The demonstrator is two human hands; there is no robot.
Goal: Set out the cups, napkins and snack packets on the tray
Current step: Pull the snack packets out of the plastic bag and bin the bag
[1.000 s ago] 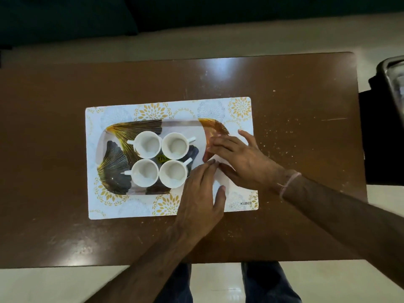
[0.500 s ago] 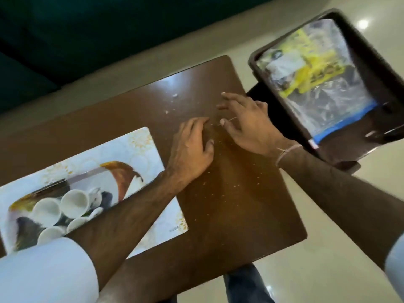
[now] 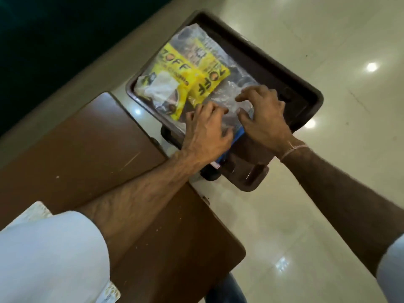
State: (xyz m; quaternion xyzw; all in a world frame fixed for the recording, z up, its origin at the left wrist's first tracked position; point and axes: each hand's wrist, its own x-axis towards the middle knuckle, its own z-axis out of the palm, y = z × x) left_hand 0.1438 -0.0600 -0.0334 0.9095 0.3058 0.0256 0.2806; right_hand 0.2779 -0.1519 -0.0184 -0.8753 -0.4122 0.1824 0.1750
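Head view: left hand (image 3: 205, 136) and right hand (image 3: 264, 119), fingers curled and spread, press crinkled clear plastic bag (image 3: 229, 92); glossy yellow snack packets (image 3: 185, 77) lie beyond fingertips.

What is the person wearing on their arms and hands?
Both hands, left hand and right hand, are bare: no gloves. Pale short sleeves leave the forearms uncovered. A thin thread band circles the right wrist.
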